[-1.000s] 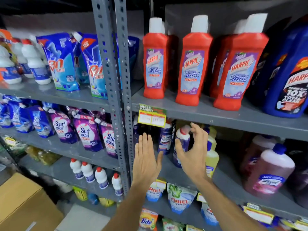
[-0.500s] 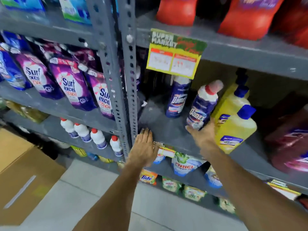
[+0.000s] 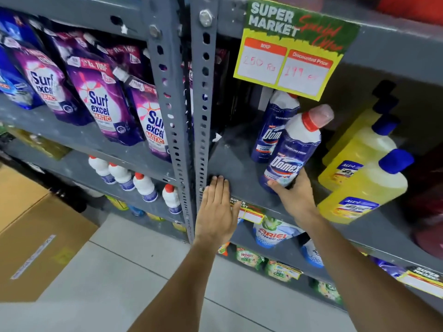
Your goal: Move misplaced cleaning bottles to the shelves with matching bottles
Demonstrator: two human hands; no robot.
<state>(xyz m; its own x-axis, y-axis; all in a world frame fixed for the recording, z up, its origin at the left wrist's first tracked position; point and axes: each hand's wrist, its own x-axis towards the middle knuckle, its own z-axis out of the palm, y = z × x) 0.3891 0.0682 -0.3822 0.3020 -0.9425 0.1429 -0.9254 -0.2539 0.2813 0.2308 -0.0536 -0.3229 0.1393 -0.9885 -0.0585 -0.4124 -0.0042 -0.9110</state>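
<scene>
Though tilted, Domex bottle [image 3: 291, 152] in right hand [image 3: 296, 196].

The price tag [image 3: 296, 47] hides the top of the rear Domex bottle [image 3: 272, 130]; the right hand [image 3: 296, 197] covers the front Domex bottle's [image 3: 291, 152] base; the red bottles [image 3: 412, 7] are cut off at the top edge

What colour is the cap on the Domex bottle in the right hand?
Red, on the tilted Domex bottle held by the right hand; head view.
</scene>
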